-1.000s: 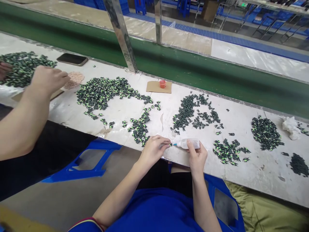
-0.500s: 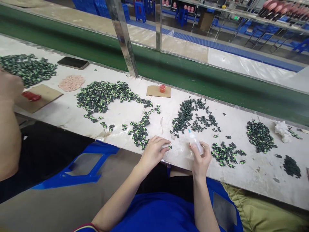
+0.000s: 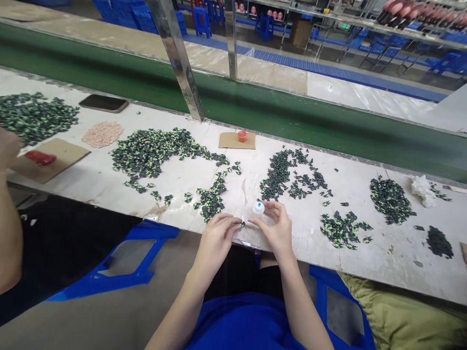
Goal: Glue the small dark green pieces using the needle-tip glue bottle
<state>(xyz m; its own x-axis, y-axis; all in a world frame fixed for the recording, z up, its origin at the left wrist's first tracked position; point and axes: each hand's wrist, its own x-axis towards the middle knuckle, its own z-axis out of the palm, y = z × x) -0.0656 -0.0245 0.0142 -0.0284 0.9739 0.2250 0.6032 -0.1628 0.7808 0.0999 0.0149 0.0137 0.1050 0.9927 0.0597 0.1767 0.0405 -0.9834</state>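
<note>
My left hand (image 3: 220, 233) is closed at the table's front edge, pinching a small dark green part (image 3: 241, 223) with a bright green mark. Just to its right, my right hand (image 3: 276, 224) grips a translucent white squeeze bottle (image 3: 258, 209), whose blue tip points up toward me. The bottle is close to the pinched part but apart from it. Beyond my left hand lies a cluster of similar dark and bright green parts (image 3: 211, 201). Behind the bottle is a loose pile of small plain dark green pieces (image 3: 275, 175).
A red cup (image 3: 242, 136) stands on cardboard (image 3: 225, 140) near the back edge. Leftward are a large parts pile (image 3: 146, 150), pale pink pieces (image 3: 102, 134) and a phone (image 3: 104, 103). More piles (image 3: 390, 200) lie right. A metal post (image 3: 178, 63) rises behind; another person's arm (image 3: 9, 228) is at far left.
My right hand has moved left with the squeeze bottle, bringing it beside my left hand, and the bottle's tip has turned toward me. My left hand keeps its pinch, shifted slightly left.
</note>
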